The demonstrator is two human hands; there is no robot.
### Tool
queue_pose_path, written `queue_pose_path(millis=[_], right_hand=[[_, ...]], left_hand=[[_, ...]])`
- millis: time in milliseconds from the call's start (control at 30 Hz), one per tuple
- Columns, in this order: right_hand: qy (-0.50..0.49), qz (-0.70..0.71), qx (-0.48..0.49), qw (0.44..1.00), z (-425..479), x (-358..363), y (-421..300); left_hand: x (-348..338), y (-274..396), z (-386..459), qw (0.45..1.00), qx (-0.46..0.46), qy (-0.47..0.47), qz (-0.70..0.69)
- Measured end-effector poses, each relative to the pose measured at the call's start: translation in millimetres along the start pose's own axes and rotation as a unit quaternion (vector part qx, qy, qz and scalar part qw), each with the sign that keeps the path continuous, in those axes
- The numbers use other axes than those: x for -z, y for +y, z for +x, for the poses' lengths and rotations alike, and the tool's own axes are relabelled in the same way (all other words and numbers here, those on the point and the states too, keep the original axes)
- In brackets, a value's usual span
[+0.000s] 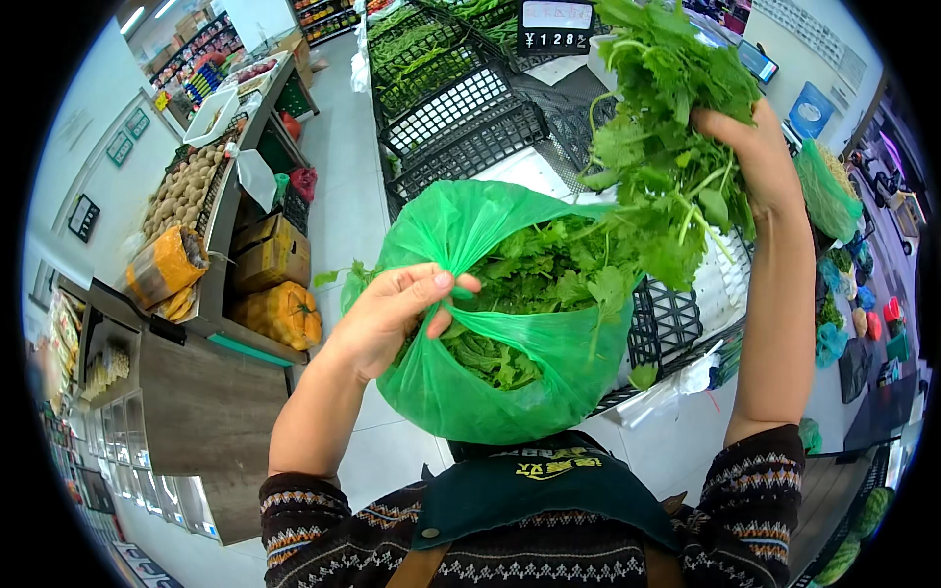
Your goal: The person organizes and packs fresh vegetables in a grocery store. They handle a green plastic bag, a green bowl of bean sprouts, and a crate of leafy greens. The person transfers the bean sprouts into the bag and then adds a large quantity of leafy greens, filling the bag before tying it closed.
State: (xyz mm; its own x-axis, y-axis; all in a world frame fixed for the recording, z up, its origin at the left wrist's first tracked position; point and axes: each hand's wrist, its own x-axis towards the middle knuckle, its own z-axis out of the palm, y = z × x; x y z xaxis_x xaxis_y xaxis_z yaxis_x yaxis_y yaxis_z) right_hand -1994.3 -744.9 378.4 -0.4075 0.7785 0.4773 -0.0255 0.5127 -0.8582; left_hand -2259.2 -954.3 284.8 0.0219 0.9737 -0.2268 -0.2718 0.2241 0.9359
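My left hand grips the gathered handles of a large green plastic bag in front of my chest. Leafy greens fill the bag and show through its opening. To the right, my right hand is closed around a loose bunch of leafy green stems, held up above the produce stand. The lower leaves of that bunch hang over the right side of the bag's opening. A few leaves stick out at the bag's left side, beside my left wrist.
Black plastic crates line the stand ahead, some holding green vegetables. A price sign stands among them. On the left, potatoes lie on a counter, with a cardboard box and an orange mesh sack below.
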Motion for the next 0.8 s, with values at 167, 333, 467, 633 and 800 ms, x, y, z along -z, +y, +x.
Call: queue_pose_path(millis=[167, 333, 467, 633, 800], right_hand=[[0.003, 0.019, -0.017, 1.000, 19.6, 0.2, 12.7], [0.029, 0.035, -0.012, 0.999, 38.6, 14.8, 34.4], [0.010, 0.066, -0.004, 0.998, 50.7, 25.8, 50.2], [-0.023, 0.131, -0.011, 0.991, 54.5, 14.7, 55.9], [-0.011, 0.122, -0.074, 0.990, 56.2, 6.3, 107.3]], left_hand=[[-19.3, -1.2, -12.3, 0.968, -0.182, 0.167, 0.047], [-38.9, 14.0, -20.0, 0.942, -0.257, 0.215, 0.022], [-38.2, 28.8, -39.5, 0.916, -0.319, 0.241, 0.019], [-54.3, 63.4, -79.7, 0.864, -0.438, 0.244, -0.038], [-57.5, 115.6, -145.2, 0.853, -0.430, 0.251, 0.156]])
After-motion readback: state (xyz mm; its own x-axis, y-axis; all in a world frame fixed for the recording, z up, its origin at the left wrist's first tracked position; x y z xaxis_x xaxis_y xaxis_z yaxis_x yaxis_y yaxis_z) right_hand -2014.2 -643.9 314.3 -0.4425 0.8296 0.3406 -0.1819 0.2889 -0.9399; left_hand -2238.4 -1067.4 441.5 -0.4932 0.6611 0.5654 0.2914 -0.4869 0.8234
